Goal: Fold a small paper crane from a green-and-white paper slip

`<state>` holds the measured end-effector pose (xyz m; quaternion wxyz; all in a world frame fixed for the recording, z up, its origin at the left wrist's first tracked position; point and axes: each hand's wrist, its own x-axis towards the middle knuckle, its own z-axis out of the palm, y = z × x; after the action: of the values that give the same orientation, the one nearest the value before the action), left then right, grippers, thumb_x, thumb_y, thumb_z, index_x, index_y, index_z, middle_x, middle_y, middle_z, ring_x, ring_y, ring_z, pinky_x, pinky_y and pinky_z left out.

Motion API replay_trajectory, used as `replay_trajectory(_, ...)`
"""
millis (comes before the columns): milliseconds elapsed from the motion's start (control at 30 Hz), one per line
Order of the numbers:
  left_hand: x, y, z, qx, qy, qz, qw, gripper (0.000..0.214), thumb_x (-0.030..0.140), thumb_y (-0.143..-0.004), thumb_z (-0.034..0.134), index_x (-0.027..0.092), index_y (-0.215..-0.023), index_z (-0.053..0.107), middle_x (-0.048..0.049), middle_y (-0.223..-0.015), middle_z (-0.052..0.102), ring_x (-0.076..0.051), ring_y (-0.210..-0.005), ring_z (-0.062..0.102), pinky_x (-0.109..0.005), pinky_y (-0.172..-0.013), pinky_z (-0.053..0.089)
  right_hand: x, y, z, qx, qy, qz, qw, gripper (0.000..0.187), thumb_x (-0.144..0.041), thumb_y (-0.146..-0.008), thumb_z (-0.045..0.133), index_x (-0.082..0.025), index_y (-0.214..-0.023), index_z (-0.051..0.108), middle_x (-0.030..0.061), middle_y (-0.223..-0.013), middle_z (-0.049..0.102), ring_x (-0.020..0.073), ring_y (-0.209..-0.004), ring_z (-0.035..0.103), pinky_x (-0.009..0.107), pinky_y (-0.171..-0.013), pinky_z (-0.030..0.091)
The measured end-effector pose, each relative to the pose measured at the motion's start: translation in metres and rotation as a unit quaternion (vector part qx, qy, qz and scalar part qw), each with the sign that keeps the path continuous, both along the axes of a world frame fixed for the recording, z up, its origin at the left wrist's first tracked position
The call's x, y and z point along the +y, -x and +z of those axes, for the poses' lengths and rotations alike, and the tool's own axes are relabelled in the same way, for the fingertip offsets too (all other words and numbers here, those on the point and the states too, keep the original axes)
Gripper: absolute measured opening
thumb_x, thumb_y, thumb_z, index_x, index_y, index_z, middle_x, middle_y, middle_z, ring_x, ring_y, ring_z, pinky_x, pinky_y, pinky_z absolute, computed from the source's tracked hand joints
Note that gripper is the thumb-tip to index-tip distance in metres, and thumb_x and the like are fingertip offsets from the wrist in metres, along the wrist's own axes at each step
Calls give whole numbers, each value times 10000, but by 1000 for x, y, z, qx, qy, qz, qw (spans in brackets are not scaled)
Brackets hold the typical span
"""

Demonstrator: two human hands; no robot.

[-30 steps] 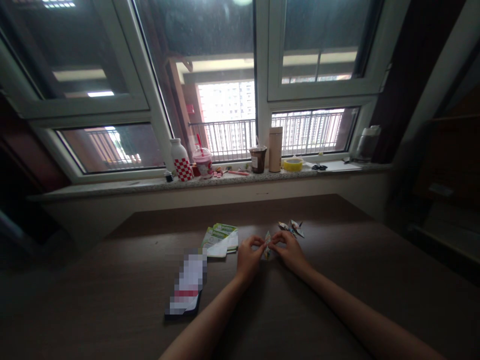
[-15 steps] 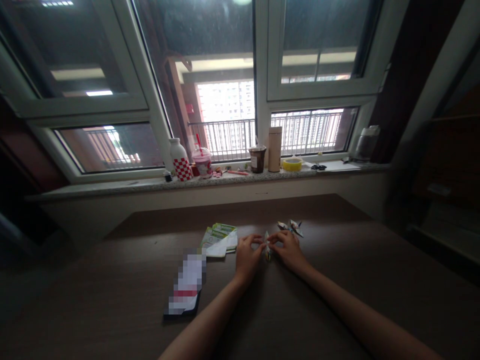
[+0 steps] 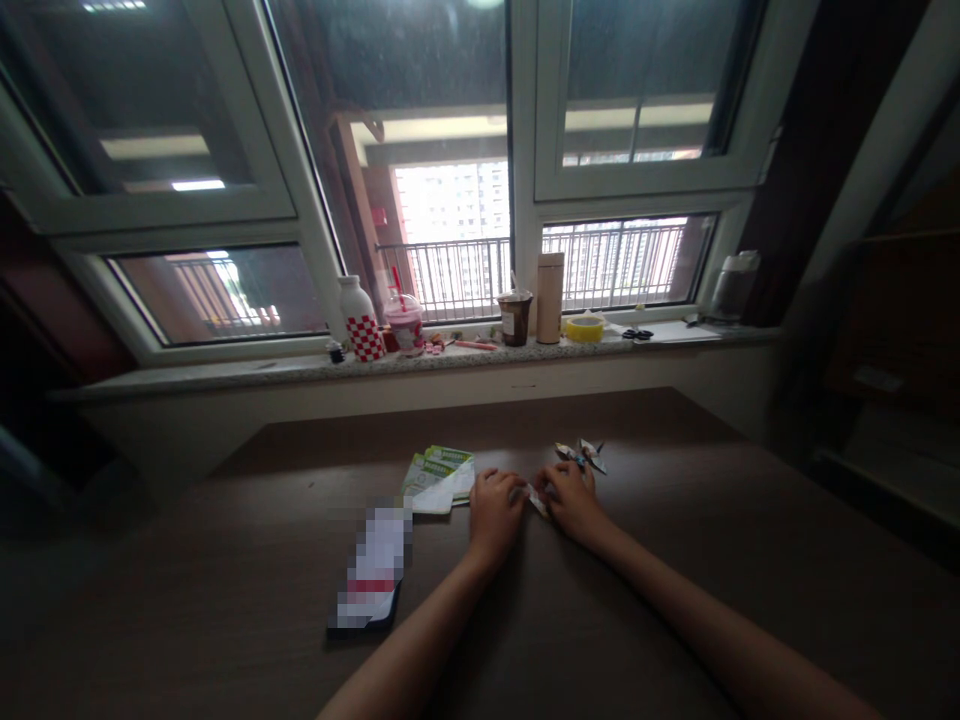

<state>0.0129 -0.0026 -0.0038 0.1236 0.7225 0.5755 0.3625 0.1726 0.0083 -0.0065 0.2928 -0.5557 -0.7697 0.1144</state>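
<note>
Between my two hands is a small folded piece of printed paper (image 3: 538,503), held just above or on the table; much of it is hidden by fingers. My left hand (image 3: 495,512) has its fingers closed at the paper's left end. Opposite it, my right hand (image 3: 574,502) pinches the other side with bent fingers. Just beyond the right hand lies a pointed folded-paper figure (image 3: 589,453), perhaps more than one. Left of my left hand, several green and white printed paper sheets (image 3: 439,480) overlap on the table.
A phone (image 3: 364,630) with a blurred-out screen lies at left on the brown table (image 3: 660,620). Along the windowsill (image 3: 292,375) stand a checkered bottle (image 3: 364,330), drink cups (image 3: 515,318), a tan box (image 3: 550,300), yellow tape (image 3: 584,328) and scissors (image 3: 637,335).
The folded paper has turned from upright to a slant and shows less between my fingers. My hands have shifted only slightly; everything else stays put.
</note>
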Motion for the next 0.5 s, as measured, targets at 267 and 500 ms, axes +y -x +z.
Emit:
replay_trajectory(267,0,0,3,42,22,2,999,221,252,-867,618,243,-1042,754,-22,-1196,721,-271,-1255,468,-437,-1084,361,2,-8,-4,-24,-27,-5,999,140,-236,-867,576,-287,-894,703,11,-1049,711,283,-1187,495,636,-1121,104)
replay_trajectory(500,1,1,5,60,48,5,997,204,278,-869,625,266,-1009,772,-1,-1160,741,-280,-1245,476,-426,-1066,361,-3,-12,0,-21,-67,18,997,171,-379,-877,625,-301,-822,766,8,-947,738,279,-1117,528,621,-1140,45)
